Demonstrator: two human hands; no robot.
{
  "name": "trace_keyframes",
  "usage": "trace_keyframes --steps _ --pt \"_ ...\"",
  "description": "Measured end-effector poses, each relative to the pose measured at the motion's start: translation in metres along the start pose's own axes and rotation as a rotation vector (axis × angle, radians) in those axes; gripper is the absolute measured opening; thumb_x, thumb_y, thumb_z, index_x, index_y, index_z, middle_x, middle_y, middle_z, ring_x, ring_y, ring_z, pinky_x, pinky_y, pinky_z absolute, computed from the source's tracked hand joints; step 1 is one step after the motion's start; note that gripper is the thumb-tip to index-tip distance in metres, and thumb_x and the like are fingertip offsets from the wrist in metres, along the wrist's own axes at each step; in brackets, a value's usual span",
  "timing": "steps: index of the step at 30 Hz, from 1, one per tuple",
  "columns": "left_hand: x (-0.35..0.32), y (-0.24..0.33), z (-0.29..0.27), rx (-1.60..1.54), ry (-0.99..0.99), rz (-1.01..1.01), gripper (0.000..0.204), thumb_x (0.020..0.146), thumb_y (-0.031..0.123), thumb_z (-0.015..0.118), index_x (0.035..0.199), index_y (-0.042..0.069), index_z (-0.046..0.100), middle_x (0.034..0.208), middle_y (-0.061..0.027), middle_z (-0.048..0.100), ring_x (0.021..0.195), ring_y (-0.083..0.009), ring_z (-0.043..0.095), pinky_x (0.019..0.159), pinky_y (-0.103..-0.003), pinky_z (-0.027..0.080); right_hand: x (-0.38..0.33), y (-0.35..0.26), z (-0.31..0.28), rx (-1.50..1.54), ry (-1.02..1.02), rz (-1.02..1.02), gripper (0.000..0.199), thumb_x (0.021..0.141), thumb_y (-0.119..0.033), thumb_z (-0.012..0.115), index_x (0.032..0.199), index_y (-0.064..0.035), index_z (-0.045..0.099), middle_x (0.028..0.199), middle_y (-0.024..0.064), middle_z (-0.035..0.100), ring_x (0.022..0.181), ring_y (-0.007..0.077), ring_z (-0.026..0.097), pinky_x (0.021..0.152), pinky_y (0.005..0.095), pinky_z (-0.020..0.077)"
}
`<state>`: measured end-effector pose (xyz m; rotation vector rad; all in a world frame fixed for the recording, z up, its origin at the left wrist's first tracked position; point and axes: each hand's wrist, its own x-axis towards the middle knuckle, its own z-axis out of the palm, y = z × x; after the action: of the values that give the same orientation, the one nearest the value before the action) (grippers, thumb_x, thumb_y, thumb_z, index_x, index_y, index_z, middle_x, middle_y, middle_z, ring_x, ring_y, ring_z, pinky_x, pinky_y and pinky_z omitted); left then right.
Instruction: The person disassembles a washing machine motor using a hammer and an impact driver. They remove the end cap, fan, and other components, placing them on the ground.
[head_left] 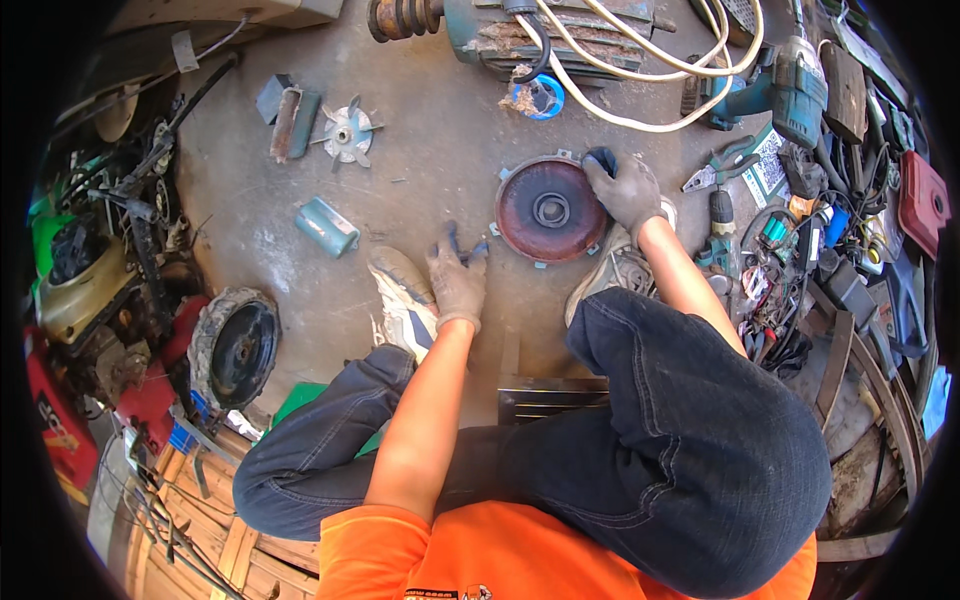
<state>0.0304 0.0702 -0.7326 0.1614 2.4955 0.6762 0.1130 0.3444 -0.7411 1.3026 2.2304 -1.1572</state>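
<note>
A round, reddish-brown metal motor end cover [530, 218] with a central bearing hole and small tabs round its rim lies on the floor between my feet. At its upper right rim is my right hand [627, 190], gloved in grey with dark fingertips, its fingers curled on the edge. My left hand [458, 280], in a matching glove, is apart from the cover, beside my left shoe [400, 290]. Its fingers are spread and hold nothing. Farther left lie a teal half-cylinder casing [327, 227], a bladed cooling fan [348, 136] and a rusty-sided teal cover [295, 124].
A rusty electric motor [560, 40] with looped pale cable [660, 125] stands at the back, a blue ring [542, 97] before it. Pliers [722, 165], a drill [720, 215] and a teal power tool [798, 95] crowd the right. A dirty wheel [235, 347] stands left among machine parts.
</note>
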Motion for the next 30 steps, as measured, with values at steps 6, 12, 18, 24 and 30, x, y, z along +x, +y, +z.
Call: trace_keyframes --steps 6,12,18,24,30 --pt "0.011 -0.015 0.016 0.185 -0.047 0.122 0.031 0.086 0.018 0.070 0.111 0.000 0.067 0.110 -0.0205 0.063 0.099 -0.0371 0.065 0.088 -0.044 0.052 0.000 -0.003 0.002 0.037 0.013 0.008 0.048 0.090 -0.047 0.057 0.113 -0.0065 0.068 0.117 0.0274 0.066 0.115 0.0426 0.061 0.100 0.0478 0.0462" --pt "-0.012 -0.040 0.019 0.219 -0.129 0.151 0.024 0.086 0.020 0.070 0.101 0.002 0.069 0.102 -0.0215 0.069 0.096 -0.0404 0.066 0.085 -0.048 0.052 0.000 -0.008 -0.004 0.030 -0.008 0.034 0.046 0.090 -0.046 0.058 0.112 -0.0063 0.068 0.115 0.0276 0.066 0.113 0.0421 0.062 0.099 0.0476 0.0468" --pt "-0.028 -0.013 0.029 0.213 -0.183 0.044 0.029 0.085 0.025 0.071 0.103 0.003 0.071 0.100 -0.0224 0.070 0.095 -0.0409 0.066 0.086 -0.049 0.051 0.002 -0.003 -0.001 0.030 -0.009 0.010 0.047 0.090 -0.044 0.058 0.115 -0.0057 0.066 0.115 0.0277 0.067 0.113 0.0428 0.062 0.098 0.0480 0.0475" --pt "-0.004 0.000 0.019 0.348 -0.185 0.034 0.024 0.086 0.021 0.064 0.099 0.001 0.069 0.093 -0.0242 0.071 0.090 -0.0403 0.069 0.082 -0.049 0.053 0.000 -0.004 -0.003 0.059 -0.032 0.034 0.049 0.090 -0.044 0.058 0.120 -0.0063 0.066 0.118 0.0260 0.066 0.115 0.0420 0.062 0.099 0.0474 0.0470" --pt "0.119 -0.006 -0.058 0.268 0.011 -0.072 0.019 0.087 0.018 0.064 0.096 0.002 0.068 0.076 -0.0147 0.071 0.074 -0.0277 0.072 0.066 -0.041 0.055 -0.004 0.006 0.001 0.096 -0.010 -0.086 0.047 0.091 -0.044 0.059 0.117 -0.0065 0.069 0.116 0.0257 0.067 0.114 0.0411 0.062 0.100 0.0454 0.0474"
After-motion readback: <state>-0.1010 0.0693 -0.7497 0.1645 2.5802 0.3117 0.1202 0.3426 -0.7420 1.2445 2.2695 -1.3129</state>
